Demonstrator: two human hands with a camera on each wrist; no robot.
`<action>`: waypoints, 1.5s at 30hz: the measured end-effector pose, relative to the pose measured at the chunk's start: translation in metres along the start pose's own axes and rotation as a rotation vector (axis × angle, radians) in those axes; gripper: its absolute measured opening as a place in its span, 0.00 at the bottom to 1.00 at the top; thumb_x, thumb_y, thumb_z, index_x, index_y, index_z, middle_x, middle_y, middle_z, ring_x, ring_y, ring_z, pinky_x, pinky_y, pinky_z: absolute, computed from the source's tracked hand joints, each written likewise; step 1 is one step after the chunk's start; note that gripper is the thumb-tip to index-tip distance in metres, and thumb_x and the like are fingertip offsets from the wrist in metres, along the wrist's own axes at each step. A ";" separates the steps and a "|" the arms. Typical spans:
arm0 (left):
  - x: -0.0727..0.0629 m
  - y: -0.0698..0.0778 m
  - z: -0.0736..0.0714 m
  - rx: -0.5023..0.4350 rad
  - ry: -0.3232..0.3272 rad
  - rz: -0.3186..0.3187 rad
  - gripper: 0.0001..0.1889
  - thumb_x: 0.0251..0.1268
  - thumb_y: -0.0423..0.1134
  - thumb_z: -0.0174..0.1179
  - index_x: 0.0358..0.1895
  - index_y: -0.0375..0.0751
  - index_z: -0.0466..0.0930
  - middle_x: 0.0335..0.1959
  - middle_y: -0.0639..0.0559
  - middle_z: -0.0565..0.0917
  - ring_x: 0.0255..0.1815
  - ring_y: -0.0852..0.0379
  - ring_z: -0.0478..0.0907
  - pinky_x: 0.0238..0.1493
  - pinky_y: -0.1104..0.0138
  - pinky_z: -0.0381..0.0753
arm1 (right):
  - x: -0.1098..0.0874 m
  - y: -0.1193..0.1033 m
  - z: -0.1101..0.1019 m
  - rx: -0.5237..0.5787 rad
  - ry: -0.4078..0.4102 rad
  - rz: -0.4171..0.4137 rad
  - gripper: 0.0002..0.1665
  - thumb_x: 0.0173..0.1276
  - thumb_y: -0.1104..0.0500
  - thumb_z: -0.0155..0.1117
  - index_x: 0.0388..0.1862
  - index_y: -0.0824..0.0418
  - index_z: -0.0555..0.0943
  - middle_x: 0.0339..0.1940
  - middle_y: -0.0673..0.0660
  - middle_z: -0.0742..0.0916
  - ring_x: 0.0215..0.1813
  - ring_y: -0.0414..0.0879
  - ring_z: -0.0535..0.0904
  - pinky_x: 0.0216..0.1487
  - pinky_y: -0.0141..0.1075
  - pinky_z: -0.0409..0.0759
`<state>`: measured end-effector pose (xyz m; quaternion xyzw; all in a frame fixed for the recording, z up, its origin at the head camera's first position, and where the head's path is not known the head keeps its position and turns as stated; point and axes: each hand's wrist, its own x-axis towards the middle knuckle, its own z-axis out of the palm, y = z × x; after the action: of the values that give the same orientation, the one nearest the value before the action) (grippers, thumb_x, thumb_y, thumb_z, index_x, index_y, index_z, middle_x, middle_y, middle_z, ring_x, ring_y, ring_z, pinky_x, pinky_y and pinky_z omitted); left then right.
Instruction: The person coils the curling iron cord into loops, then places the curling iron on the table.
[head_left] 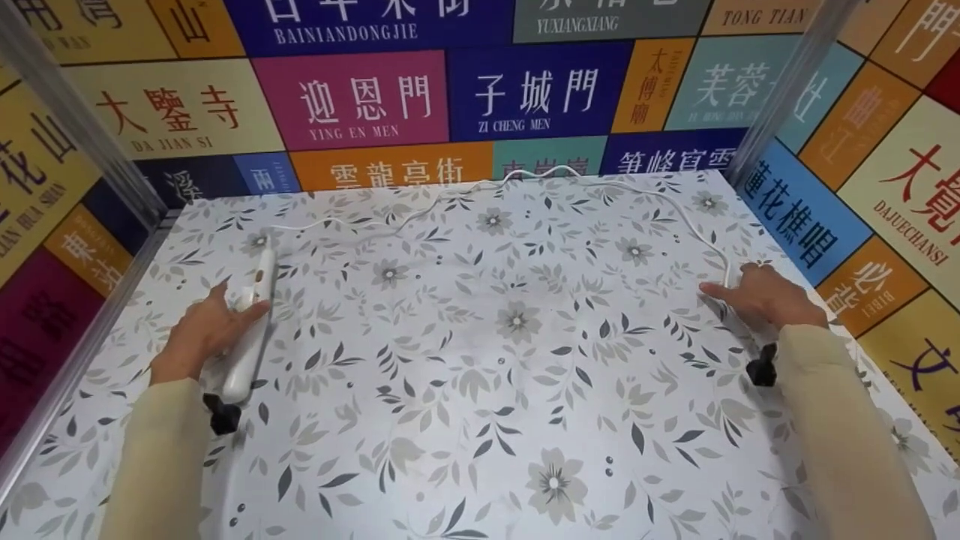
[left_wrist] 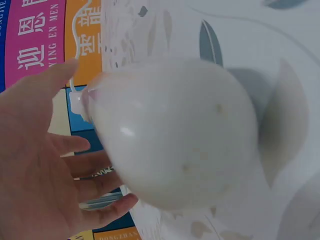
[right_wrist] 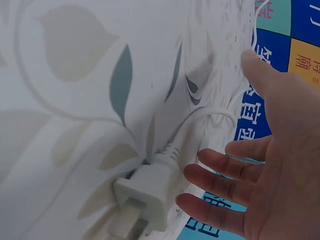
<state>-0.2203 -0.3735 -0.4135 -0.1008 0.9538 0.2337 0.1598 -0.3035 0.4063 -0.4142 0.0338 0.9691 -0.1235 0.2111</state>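
Note:
A long white wand-shaped appliance (head_left: 246,360) with a rounded near end lies lengthwise on the left of the table, its cord leaving the far end. My left hand (head_left: 210,330) is over its middle, the thumb crossing above it and the fingers on its left side. In the left wrist view the rounded end (left_wrist: 175,135) fills the middle, beside my spread, relaxed fingers (left_wrist: 95,187). On the right, my right hand (head_left: 772,296) is beside the cord's end. The right wrist view has a white plug (right_wrist: 142,192) on the table, just beyond my loosely extended fingers (right_wrist: 215,185).
The white cord (head_left: 555,171) curves along the table's back edge between both sides. Floral-patterned covering lies on the table (head_left: 450,360). Panels with coloured lettered blocks (head_left: 352,97) stand behind and at both sides, joined by clear corner posts (head_left: 787,82). Small black pieces (head_left: 223,414) are by both wrists.

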 end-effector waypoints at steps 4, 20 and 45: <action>-0.002 0.001 0.003 -0.039 -0.050 -0.048 0.63 0.65 0.77 0.42 0.77 0.23 0.31 0.72 0.16 0.54 0.68 0.21 0.62 0.65 0.35 0.66 | 0.003 0.000 0.004 0.032 0.014 -0.028 0.66 0.63 0.19 0.49 0.71 0.76 0.59 0.45 0.72 0.78 0.40 0.58 0.76 0.34 0.48 0.77; 0.004 0.014 0.016 -0.035 0.042 -0.063 0.45 0.73 0.67 0.45 0.65 0.20 0.63 0.56 0.24 0.73 0.42 0.41 0.74 0.41 0.54 0.74 | 0.008 0.000 0.004 0.094 0.000 -0.111 0.31 0.74 0.43 0.57 0.56 0.70 0.71 0.27 0.55 0.76 0.31 0.48 0.75 0.32 0.38 0.72; 0.009 0.040 0.025 -0.079 0.155 0.119 0.39 0.75 0.57 0.47 0.70 0.23 0.58 0.58 0.23 0.74 0.54 0.32 0.75 0.53 0.40 0.73 | 0.012 -0.025 -0.014 -0.034 0.265 -0.151 0.25 0.76 0.58 0.53 0.65 0.72 0.71 0.57 0.77 0.80 0.58 0.73 0.74 0.57 0.68 0.69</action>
<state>-0.2330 -0.3282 -0.4211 -0.0677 0.9576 0.2717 0.0675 -0.3226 0.3859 -0.4009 -0.0268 0.9901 -0.1171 0.0719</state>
